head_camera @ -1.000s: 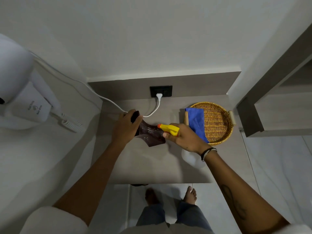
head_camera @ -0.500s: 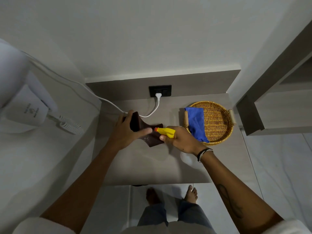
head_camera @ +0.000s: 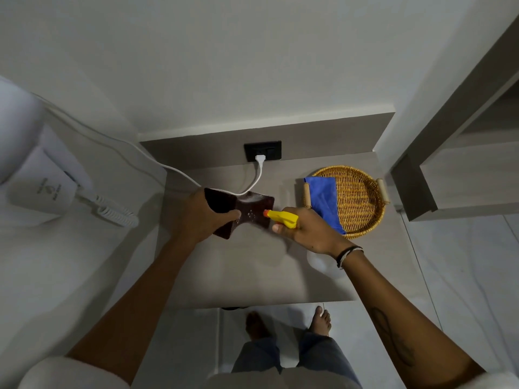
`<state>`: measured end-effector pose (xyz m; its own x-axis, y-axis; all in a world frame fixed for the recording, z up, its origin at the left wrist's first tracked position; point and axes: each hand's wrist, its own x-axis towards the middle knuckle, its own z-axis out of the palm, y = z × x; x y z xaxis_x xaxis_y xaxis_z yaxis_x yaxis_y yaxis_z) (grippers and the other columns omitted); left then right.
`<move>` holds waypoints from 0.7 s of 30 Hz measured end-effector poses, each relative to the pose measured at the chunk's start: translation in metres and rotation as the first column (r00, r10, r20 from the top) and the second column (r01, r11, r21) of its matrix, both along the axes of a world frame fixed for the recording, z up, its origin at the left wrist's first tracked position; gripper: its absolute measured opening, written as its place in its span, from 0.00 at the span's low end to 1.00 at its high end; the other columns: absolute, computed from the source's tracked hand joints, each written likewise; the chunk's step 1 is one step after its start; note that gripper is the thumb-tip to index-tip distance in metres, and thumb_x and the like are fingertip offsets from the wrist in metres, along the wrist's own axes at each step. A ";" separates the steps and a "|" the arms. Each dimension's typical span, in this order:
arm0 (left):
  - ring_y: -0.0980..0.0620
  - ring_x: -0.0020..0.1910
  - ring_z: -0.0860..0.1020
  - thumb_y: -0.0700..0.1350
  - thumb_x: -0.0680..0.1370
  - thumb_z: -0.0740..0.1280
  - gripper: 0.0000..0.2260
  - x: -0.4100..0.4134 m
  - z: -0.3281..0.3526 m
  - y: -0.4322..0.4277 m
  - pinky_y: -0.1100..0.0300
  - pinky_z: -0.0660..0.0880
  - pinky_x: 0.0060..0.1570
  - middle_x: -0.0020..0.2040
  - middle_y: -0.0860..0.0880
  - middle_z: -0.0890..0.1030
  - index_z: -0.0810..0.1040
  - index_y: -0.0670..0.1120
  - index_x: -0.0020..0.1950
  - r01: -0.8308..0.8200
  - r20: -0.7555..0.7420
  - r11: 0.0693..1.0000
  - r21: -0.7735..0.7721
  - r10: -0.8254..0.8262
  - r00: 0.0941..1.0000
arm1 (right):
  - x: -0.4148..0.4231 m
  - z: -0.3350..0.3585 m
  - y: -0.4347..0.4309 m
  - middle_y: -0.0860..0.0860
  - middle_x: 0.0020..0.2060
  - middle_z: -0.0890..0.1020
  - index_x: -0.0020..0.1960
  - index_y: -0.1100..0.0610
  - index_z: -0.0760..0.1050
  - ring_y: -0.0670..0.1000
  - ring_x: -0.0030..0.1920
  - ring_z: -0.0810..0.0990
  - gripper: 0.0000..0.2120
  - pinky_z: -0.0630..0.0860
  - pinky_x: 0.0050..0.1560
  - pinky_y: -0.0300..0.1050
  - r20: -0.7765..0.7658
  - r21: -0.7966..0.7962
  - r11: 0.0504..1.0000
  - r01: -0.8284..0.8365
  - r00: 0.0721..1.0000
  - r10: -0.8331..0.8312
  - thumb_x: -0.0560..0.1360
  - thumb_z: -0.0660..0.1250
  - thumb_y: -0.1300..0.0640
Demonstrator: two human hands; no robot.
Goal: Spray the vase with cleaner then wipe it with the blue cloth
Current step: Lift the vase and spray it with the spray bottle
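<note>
The dark brown vase (head_camera: 247, 210) is held above the table, tilted on its side, its surface speckled with droplets. My left hand (head_camera: 200, 217) grips it from the left, thumb across its waist. My right hand (head_camera: 307, 230) holds the spray bottle; the yellow spray head (head_camera: 282, 218) with its orange nozzle points at the vase from close by on the right. The bottle's white body (head_camera: 320, 263) shows below my wrist. The blue cloth (head_camera: 325, 202) lies draped over the left rim of the wicker basket.
The round wicker basket (head_camera: 362, 199) sits at the table's back right. A white cable (head_camera: 258, 175) runs from the black wall socket (head_camera: 262, 150) behind the vase. A white wall-mounted hair dryer (head_camera: 39, 175) hangs at left. Shelving (head_camera: 463, 175) stands at right. The grey table (head_camera: 252, 273) ends near my feet.
My left hand turned the vase, and its wide end now faces left and up. The spray nozzle stayed close to the vase, and droplets now show on its surface.
</note>
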<state>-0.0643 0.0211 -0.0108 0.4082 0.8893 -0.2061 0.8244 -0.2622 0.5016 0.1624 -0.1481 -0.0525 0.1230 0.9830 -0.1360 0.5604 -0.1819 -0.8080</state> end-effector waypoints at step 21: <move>0.40 0.85 0.57 0.70 0.72 0.74 0.52 -0.010 -0.007 0.009 0.43 0.62 0.80 0.87 0.44 0.53 0.54 0.52 0.88 0.045 0.008 0.953 -0.299 -0.045 0.999 | 0.004 0.005 -0.007 0.56 0.51 0.87 0.62 0.59 0.80 0.56 0.51 0.85 0.18 0.83 0.57 0.60 0.088 -0.189 0.982 0.024 0.996 -0.008 0.84 0.67 0.45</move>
<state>-0.0744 0.0302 -0.0176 0.4468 0.7675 -0.4596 0.8145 -0.1365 0.5639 0.1668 -0.1548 -0.0471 0.1579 0.9382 -0.3079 0.6225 -0.3366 -0.7065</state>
